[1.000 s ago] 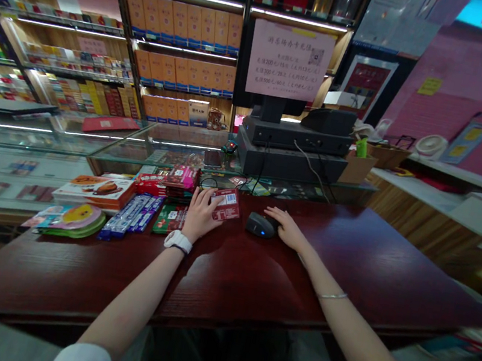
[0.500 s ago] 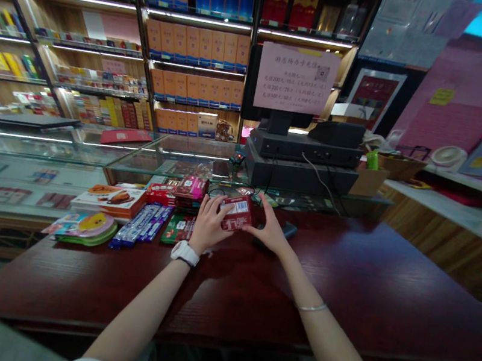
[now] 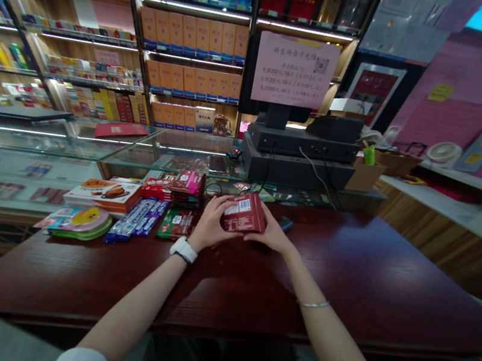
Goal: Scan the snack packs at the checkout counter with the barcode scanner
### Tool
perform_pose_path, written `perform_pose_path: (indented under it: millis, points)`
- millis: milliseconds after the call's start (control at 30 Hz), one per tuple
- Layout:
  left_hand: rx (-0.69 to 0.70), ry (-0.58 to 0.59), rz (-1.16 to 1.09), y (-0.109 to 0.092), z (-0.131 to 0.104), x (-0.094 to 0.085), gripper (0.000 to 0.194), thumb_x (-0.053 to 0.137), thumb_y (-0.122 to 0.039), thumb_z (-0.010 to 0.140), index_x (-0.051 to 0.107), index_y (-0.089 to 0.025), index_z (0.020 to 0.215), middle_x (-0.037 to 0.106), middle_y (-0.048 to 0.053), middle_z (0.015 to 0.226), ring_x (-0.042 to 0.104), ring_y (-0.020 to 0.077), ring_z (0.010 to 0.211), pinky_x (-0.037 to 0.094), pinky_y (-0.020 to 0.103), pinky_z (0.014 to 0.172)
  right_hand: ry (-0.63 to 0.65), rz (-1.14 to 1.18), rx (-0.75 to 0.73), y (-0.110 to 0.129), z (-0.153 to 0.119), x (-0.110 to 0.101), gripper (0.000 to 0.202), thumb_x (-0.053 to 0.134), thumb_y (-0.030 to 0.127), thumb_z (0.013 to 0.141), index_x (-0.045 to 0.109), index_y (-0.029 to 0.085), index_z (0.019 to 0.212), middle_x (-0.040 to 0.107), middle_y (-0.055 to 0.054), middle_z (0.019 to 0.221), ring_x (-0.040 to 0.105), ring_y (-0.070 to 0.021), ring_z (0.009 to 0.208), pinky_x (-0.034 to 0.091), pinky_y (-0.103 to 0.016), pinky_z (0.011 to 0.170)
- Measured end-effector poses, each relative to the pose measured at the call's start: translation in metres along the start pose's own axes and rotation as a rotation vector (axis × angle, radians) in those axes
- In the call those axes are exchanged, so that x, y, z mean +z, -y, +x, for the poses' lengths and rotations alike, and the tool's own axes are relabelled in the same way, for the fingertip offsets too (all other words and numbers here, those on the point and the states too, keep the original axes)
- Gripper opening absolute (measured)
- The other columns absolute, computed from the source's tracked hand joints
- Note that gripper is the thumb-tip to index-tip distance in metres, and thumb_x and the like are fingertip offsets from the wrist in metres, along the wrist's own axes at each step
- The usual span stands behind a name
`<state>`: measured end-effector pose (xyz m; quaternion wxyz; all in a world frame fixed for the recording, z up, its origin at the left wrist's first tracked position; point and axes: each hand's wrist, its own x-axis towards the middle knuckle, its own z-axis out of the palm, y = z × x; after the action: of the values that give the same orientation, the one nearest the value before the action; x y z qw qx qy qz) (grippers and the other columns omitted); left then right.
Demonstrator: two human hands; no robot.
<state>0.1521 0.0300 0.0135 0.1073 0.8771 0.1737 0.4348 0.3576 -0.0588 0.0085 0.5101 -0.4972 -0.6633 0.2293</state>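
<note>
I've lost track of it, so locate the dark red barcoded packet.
In the head view, the dark red barcoded packet is near centre, held between the left hand and right hand, right of the green-and-brown packet.

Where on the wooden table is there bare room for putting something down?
Bare: the wooden table between the forearms, from the maroon packet to the front edge, and right of the dark device. Crowded: left of the left hand, with stacked packets, blue-wrapped bars and an orange-white box.
</note>
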Motion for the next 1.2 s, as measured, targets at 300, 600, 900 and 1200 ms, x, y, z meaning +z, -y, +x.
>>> perform_pose_path:
  millis: [300, 600, 900, 1200]
  points:
    - [0.034, 0.027, -0.117, -0.001, -0.003, 0.006, 0.073, 0.082, -0.043, 0.066, 0.048, -0.022, 0.128, 0.053, 0.014, 0.138, 0.048, 0.0290, 0.133, 0.026, 0.054, 0.119, -0.005, 0.148, -0.073, 0.016, -0.002, 0.011, 0.123, 0.091, 0.049, 0.052, 0.019, 0.028, 0.150, 0.043, -0.015, 0.148, 0.045, -0.0302, 0.136, 0.035, -0.049, 0.115]
    - [-0.010, 0.170, -0.097, -0.003, 0.000, 0.002, 0.083, 0.081, -0.046, 0.065, 0.043, -0.023, 0.135, 0.047, 0.015, 0.146, 0.041, 0.0308, 0.139, 0.021, 0.056, 0.120, -0.100, -0.073, -0.162, 0.014, -0.002, 0.018, 0.103, 0.084, 0.048, 0.062, 0.030, 0.026, 0.146, 0.040, -0.013, 0.149, 0.037, -0.0300, 0.141, 0.025, -0.051, 0.119]
    - [-0.244, 0.008, 0.260, 0.028, 0.005, -0.023, 0.036, 0.047, -0.022, 0.093, 0.053, -0.024, 0.128, 0.050, 0.010, 0.145, 0.046, 0.0258, 0.135, 0.026, 0.056, 0.116, 0.027, -0.754, -0.203, 0.022, 0.024, 0.034, 0.078, 0.075, 0.032, 0.068, 0.048, 0.023, 0.141, 0.046, -0.015, 0.141, 0.029, -0.0353, 0.144, 0.002, -0.062, 0.118]
    - [-0.068, 0.215, 0.243, 0.018, 0.006, -0.038, 0.053, 0.060, -0.031, 0.082, 0.050, -0.025, 0.134, 0.051, 0.006, 0.145, 0.043, 0.0261, 0.137, 0.018, 0.055, 0.121, 0.157, -0.919, -0.239, 0.011, 0.032, 0.053, 0.063, 0.074, 0.026, 0.068, 0.058, 0.027, 0.129, 0.045, -0.015, 0.141, 0.042, -0.0353, 0.135, 0.007, -0.067, 0.115]
